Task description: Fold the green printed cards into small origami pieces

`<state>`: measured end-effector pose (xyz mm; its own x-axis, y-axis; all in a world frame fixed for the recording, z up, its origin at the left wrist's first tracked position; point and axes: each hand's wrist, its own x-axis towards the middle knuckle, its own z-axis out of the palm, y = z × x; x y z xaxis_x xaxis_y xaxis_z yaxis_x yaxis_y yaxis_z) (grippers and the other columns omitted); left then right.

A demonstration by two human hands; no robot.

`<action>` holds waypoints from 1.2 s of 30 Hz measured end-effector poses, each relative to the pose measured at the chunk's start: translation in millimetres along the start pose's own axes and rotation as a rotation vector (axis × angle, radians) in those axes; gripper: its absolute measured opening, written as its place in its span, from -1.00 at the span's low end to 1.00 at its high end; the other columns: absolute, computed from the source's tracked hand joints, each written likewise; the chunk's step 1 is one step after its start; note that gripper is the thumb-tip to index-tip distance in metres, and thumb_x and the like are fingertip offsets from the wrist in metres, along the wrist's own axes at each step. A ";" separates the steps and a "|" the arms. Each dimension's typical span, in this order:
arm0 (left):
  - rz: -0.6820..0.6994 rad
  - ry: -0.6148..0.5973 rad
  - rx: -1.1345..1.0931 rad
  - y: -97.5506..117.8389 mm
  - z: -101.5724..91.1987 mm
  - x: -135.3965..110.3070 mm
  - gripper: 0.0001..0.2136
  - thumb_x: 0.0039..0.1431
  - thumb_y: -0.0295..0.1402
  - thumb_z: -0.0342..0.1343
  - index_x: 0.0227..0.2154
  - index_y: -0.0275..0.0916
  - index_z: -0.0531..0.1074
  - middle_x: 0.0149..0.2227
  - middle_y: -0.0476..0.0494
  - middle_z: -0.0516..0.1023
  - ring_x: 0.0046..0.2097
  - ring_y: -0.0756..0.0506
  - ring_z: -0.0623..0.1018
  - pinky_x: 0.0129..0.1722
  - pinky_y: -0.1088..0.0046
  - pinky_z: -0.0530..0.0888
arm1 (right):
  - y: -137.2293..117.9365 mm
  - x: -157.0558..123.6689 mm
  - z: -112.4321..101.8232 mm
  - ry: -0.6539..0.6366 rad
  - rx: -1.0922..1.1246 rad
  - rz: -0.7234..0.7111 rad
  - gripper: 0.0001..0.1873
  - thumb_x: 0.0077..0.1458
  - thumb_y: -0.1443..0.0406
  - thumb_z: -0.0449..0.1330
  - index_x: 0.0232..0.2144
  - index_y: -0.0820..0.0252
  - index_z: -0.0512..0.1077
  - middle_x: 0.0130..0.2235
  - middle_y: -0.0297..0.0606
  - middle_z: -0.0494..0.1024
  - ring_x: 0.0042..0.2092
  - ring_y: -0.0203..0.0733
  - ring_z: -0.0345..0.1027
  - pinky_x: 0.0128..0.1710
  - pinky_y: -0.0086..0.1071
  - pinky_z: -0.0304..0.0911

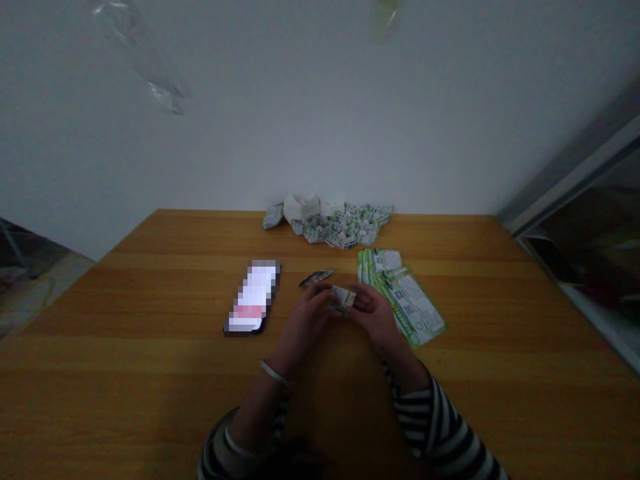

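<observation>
My left hand (304,321) and my right hand (374,315) meet over the middle of the wooden table (125,347). Both pinch a small folded piece of printed paper (343,297) between their fingertips. Another small folded paper piece (315,278) lies on the table just beyond my left fingers. A fan of green and white printed sheets (406,293) lies just right of my right hand. A phone (254,297) with a lit screen lies to the left of my left hand.
A heap of folded printed paper pieces (331,222) sits at the table's far edge against the white wall. A window frame (575,180) runs along the right side. Clear plastic (145,60) hangs on the wall at upper left.
</observation>
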<state>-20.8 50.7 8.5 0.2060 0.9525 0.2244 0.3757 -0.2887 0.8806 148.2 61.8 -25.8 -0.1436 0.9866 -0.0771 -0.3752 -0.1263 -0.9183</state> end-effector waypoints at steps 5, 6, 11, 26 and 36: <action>-0.044 -0.152 0.025 -0.7 -9.9 -0.7 -0.90 0.08 -0.55 0.12 -0.47 -0.25 0.47 -0.35 -0.11 0.49 -0.27 -0.10 0.50 -0.25 0.43 0.40 | -1.4 -3.9 2.8 -0.086 -0.177 -0.054 -0.51 -0.16 0.35 0.39 -0.09 0.15 0.47 -0.08 -0.19 0.61 -0.05 -0.08 0.51 0.00 -0.17 0.38; -0.040 -0.161 0.010 -1.4 -9.1 -1.1 -0.90 0.08 -0.55 0.12 -0.46 -0.25 0.47 -0.35 -0.10 0.50 -0.27 -0.10 0.51 -0.25 0.43 0.40 | -2.8 -4.5 3.9 -0.065 -0.280 -0.105 -0.54 -0.14 0.36 0.37 -0.10 0.15 0.49 -0.08 -0.19 0.61 -0.06 -0.09 0.50 -0.01 -0.18 0.37; -0.013 -0.132 -0.018 0.4 -0.8 -3.4 -0.87 0.12 -0.55 0.08 -0.43 -0.23 0.48 -0.32 -0.11 0.53 -0.24 -0.09 0.52 -0.21 0.42 0.41 | -9.0 -6.2 5.2 0.081 -0.716 -0.312 -0.77 -0.12 0.42 0.31 -0.32 0.15 0.56 -0.31 -0.28 0.57 -0.25 -0.16 0.43 -0.20 -0.30 0.34; -0.238 0.096 -0.239 0.1 9.3 -1.6 -0.71 0.07 -0.32 0.26 -0.12 -0.18 0.57 -0.21 -0.19 0.64 -0.25 -0.17 0.59 -0.25 0.37 0.50 | -11.5 -9.9 3.7 0.061 -0.593 -0.479 -0.53 -0.06 0.56 0.06 -0.24 0.04 0.61 -0.21 -0.24 0.52 -0.15 -0.17 0.43 -0.11 -0.29 0.34; -0.066 0.070 -0.112 0.7 15.3 -5.2 -0.68 0.13 -0.44 0.16 -0.04 -0.14 0.53 -0.05 -0.22 0.56 -0.06 -0.20 0.55 -0.01 0.22 0.49 | -3.0 -7.3 6.1 0.148 -0.259 -0.139 -0.51 0.01 0.31 0.26 0.04 0.14 0.42 -0.23 -0.24 0.66 -0.21 -0.13 0.56 -0.23 -0.31 0.48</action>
<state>-7.8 44.1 1.6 0.1190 0.9746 0.1895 0.2824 -0.2162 0.9346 144.8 54.3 -20.1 0.0342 0.9992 0.0182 -0.1338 0.0226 -0.9907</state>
